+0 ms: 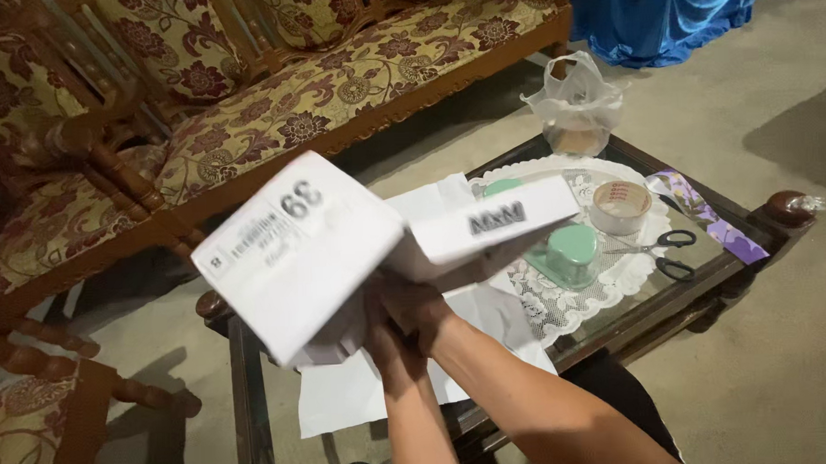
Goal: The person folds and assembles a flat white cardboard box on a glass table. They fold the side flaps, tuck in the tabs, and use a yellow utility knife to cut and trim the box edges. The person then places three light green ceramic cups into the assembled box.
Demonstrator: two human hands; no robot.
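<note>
We hold a white box (299, 254) up over the glass table (254, 384), its open lid (486, 222) swung out to the right of our fingers. Both hands meet under the box: the left hand (380, 329) and right hand (425, 309) are pressed against its underside, fingers curled up onto it and mostly hidden by the cardboard, so we grip it from below. The box is blurred, so its exact tilt is hard to tell. White paper (346, 399) lies on the glass just below our wrists. Beyond the fingertips, past the lid, sit a green container (571, 252), a tape roll (621, 206) and scissors (661, 251) on a lace doily (562, 309). To handle it well, we judge it best to keep both palms flat beneath, hold the box level and mind the loose lid.
</note>
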